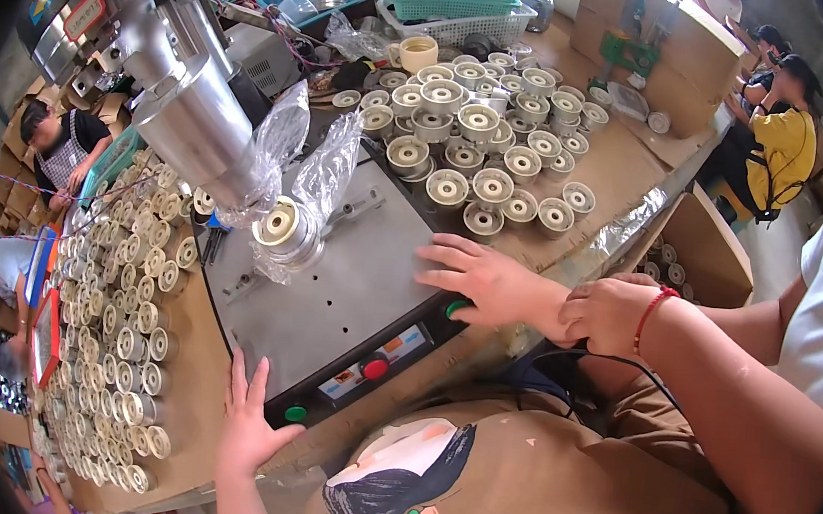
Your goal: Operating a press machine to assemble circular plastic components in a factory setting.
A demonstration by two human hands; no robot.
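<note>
My left hand (252,421) rests with spread fingers at the near left corner of the press's grey metal plate (372,253), its thumb close to a green button (295,413). My right hand (489,283) lies with fingers stretched over the plate's right edge, thumb by a second green button (456,308). Neither hand holds anything. At my right wrist is another person's hand (611,310), wearing a red bracelet (654,318). Under the press's steel cylinder (199,129), a cream-centred round wheel (279,226) sits among clear plastic film (325,173).
Many similar wheels (479,121) stand piled behind the plate; rows of others (132,343) fill the left side. A red button (375,368) is on the front panel. A cardboard box (704,243) stands at right. Other people (784,146) are in the background.
</note>
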